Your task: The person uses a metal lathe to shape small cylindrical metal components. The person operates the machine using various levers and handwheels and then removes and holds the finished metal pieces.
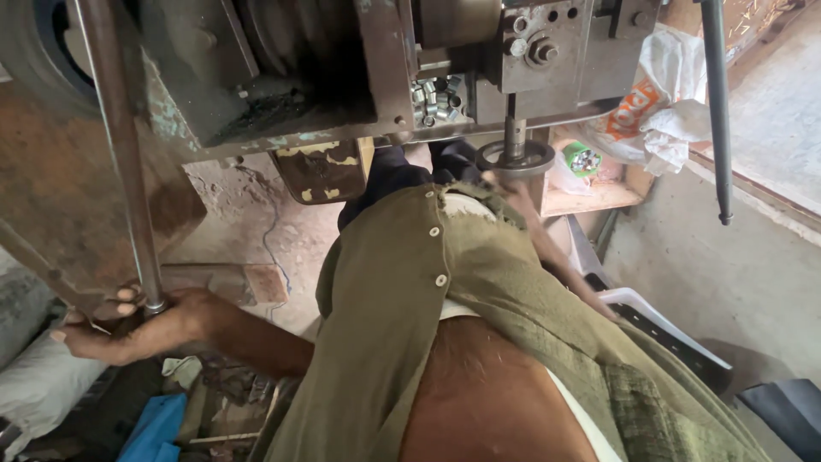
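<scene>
The steel lever rod runs down the left of my view, from the top edge to my left hand, tilted slightly. My left hand is closed around its lower end, fingers wrapped over the rod just beneath a small collar, palm against the metal. My right hand is stretched forward to the round die ring under the press ram; it is blurred, so I cannot tell how far it is open or whether it has hold of anything, only that it is at the ring's near edge.

Packages: one white plastic bag with an orange patch sits crumpled at the upper right, just beside the press. Below it, on a pale wooden shelf, lies one small green round tub holding shiny bits, tipped towards me. A recess in the press body holds a heap of small metal nuts, too many to count. One blue bag lies low at the left near the floor, beside one pale sack. A second dark rod hangs at the right. My olive shirt shows two white buttons.
</scene>
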